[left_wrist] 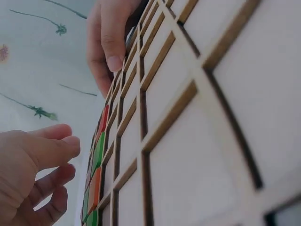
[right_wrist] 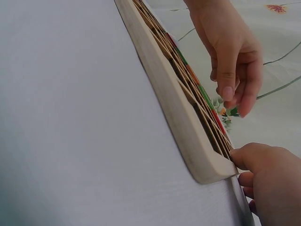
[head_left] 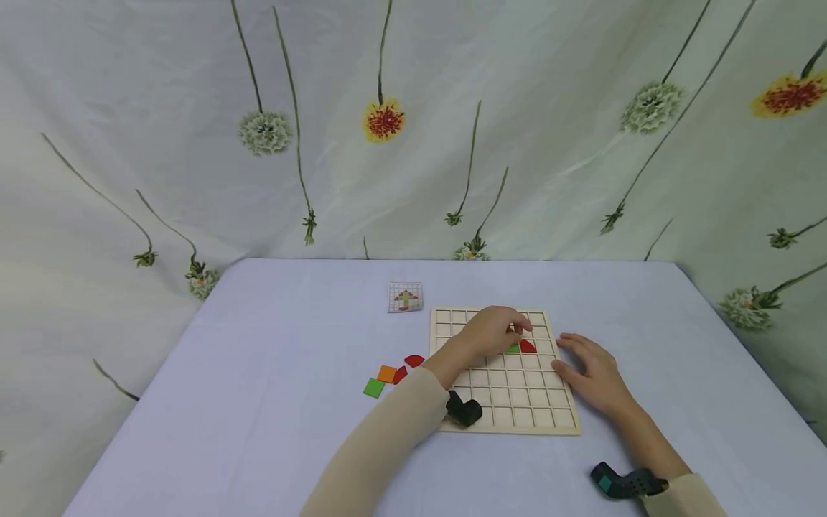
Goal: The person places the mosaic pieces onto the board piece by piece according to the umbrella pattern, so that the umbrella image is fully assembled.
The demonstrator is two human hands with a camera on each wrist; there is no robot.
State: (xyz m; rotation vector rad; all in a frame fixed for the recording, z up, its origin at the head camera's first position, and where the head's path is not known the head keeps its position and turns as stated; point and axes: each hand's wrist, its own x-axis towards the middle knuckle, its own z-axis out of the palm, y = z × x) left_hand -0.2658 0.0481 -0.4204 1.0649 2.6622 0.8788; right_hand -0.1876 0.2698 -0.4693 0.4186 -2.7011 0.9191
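Observation:
A light wooden grid board (head_left: 536, 397) lies on the table. My left hand (head_left: 494, 330) is above its far part, fingers loosely bent, with nothing visible between thumb and fingertips in the left wrist view. Right beside those fingers, a green piece (head_left: 512, 349) and a red quarter-round piece (head_left: 528, 346) sit in the grid. The left wrist view also shows an orange piece (left_wrist: 94, 186) in a row with green ones; the hand and arm hide part of this row from above. My right hand (head_left: 591, 370) rests at the board's right edge, its thumb (right_wrist: 244, 155) touching the rim.
Left of the board lie loose pieces: a green square (head_left: 374, 388), an orange square (head_left: 386, 374) and red rounded ones (head_left: 414, 360), partly beside my left sleeve. Beyond the board's far left corner is a small pattern card (head_left: 405, 296). A floral cloth (head_left: 413, 179) hangs behind the table.

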